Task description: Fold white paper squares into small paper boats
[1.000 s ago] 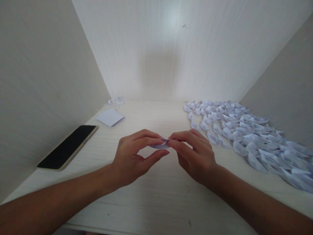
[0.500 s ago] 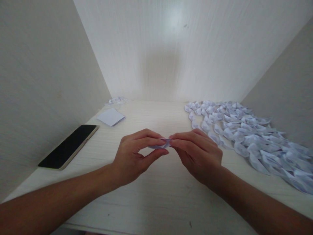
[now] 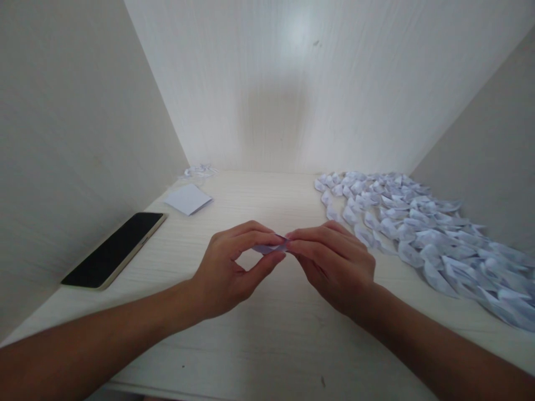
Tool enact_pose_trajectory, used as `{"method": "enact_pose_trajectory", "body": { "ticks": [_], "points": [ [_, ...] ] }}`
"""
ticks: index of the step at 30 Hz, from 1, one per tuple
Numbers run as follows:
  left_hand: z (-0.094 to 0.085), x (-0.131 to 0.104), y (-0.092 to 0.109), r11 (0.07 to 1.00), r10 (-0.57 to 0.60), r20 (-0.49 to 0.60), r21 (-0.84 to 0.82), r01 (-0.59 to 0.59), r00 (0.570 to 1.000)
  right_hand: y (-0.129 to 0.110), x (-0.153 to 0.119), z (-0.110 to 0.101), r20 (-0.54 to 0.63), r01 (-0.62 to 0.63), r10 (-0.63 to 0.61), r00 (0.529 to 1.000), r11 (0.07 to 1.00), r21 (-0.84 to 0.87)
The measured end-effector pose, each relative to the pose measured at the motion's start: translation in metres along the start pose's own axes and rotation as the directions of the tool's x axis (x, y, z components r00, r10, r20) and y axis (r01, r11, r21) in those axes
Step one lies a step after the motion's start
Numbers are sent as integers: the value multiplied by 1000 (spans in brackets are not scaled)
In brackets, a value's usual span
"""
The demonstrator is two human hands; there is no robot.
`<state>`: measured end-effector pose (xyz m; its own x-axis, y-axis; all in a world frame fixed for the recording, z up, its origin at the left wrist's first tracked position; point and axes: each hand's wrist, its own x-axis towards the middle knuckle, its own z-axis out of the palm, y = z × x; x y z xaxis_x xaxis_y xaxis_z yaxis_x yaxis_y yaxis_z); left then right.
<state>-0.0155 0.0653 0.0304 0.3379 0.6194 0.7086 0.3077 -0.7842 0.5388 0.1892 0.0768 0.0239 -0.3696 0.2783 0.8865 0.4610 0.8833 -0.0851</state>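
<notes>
A small folded piece of white paper [image 3: 267,248] is held between both hands above the middle of the table. My left hand [image 3: 236,262] pinches it between thumb and fingers, which hide part of it. On the other side, my right hand [image 3: 334,259] has its fingertips closed on the paper's right end. The fingertips of the two hands nearly touch.
On the white table [image 3: 267,356], a phone [image 3: 115,250] lies at the left. Behind it are a flat stack of white paper [image 3: 188,199] and thin white scraps [image 3: 200,171]. Many folded paper pieces [image 3: 418,223] cover the right side. Walls enclose the back and sides.
The held paper has tilted slightly between the fingers, and my right hand has shifted a little to the left. The rest of the scene looks the same.
</notes>
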Motion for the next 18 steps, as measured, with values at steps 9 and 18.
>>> {"method": "enact_pose_trajectory", "body": {
  "ticks": [9, 18],
  "points": [
    [-2, 1, -10, 995, -100, 85, -11, 101, 991, 6, -2, 5, 101, -114, 111, 989, 993, 22],
    [-1, -3, -37, 892, -413, 203, -104, 439, 888, 25, -6, 10, 366, -536, 456, 811, 830, 155]
  ]
}}
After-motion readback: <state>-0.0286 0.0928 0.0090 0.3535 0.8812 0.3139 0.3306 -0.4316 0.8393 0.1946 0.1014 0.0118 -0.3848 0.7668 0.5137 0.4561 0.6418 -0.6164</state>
